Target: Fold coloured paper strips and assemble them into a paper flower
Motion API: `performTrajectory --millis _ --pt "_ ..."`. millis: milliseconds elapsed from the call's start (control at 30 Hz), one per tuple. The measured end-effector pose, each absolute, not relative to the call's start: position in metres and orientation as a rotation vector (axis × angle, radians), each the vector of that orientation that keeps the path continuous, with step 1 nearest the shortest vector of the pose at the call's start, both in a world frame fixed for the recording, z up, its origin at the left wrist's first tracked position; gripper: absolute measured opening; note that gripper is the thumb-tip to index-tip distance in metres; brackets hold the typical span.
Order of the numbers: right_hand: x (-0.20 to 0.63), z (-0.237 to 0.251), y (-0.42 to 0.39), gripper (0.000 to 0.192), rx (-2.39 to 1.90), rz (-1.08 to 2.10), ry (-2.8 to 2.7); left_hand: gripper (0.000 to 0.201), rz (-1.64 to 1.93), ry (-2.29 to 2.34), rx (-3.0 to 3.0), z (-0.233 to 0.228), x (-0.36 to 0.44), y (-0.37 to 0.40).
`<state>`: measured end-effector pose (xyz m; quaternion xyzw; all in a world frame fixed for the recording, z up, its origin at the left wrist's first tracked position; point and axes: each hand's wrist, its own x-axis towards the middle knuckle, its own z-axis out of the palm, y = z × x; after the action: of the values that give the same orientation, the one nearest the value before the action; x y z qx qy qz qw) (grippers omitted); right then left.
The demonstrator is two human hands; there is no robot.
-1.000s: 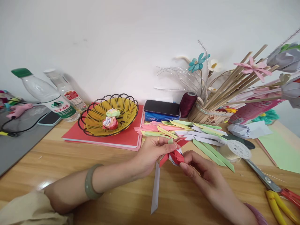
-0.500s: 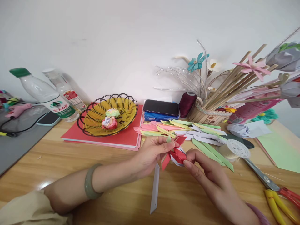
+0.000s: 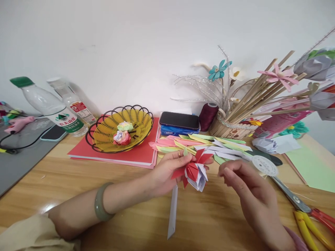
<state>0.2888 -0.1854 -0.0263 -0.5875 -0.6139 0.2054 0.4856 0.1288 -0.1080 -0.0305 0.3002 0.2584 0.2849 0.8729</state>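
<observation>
My left hand (image 3: 167,170) grips a half-folded red and white paper flower (image 3: 195,170) just above the wooden table (image 3: 78,195). Loose red and white strip ends stick out of the flower, and a long white strip (image 3: 173,211) hangs down from it toward me. My right hand (image 3: 248,190) hovers a short way to the right of the flower, fingers apart and holding nothing. Behind the flower lies a pile of pink, green, yellow and white paper strips (image 3: 204,144).
A yellow wire basket (image 3: 120,130) holding two small paper roses stands on red card sheets (image 3: 136,155). Two water bottles (image 3: 52,108) stand at the left. A phone on a blue box (image 3: 179,123), a maroon thread spool (image 3: 208,116), a stick vase (image 3: 230,129), a tape roll (image 3: 264,165) and scissors (image 3: 306,209) sit at the right.
My right hand has let go of the flower and drawn back to the right. My left hand has turned the flower so its white folds face outward.
</observation>
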Motion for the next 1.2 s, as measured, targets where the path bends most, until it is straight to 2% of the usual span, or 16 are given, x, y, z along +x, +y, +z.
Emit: performTrajectory --millis 67,167,300,400,633,967,1067,1200 --pt "0.290 -0.029 -0.183 0.012 -1.393 0.524 -1.479 0.022 0.554 0.516 0.639 -0.033 0.128 -0.108" --pt "0.287 -0.030 -0.180 0.023 -1.388 0.584 -1.558 0.022 0.527 0.508 0.660 -0.036 0.128 -0.109" --pt "0.284 -0.027 -0.178 0.010 -1.359 0.642 -1.641 0.022 0.459 0.525 0.673 -0.035 0.129 -0.111" --pt "0.286 -0.027 -0.176 0.009 -1.342 0.670 -1.647 0.017 0.475 0.563 0.745 -0.034 0.129 -0.111" --pt "0.288 -0.034 -0.172 0.007 -1.388 0.597 -1.642 0.014 0.581 0.746 1.121 -0.032 0.129 -0.107" --pt "0.284 -0.036 -0.177 0.008 -1.364 0.370 -1.763 0.023 0.443 0.738 1.538 -0.031 0.124 -0.107" --pt "0.285 -0.036 -0.178 0.013 -1.348 0.292 -1.792 0.022 0.529 0.751 1.673 -0.026 0.123 -0.111" --pt "0.285 -0.035 -0.182 0.025 -1.329 0.120 -1.844 0.019 0.877 0.695 2.032 -0.024 0.122 -0.114"
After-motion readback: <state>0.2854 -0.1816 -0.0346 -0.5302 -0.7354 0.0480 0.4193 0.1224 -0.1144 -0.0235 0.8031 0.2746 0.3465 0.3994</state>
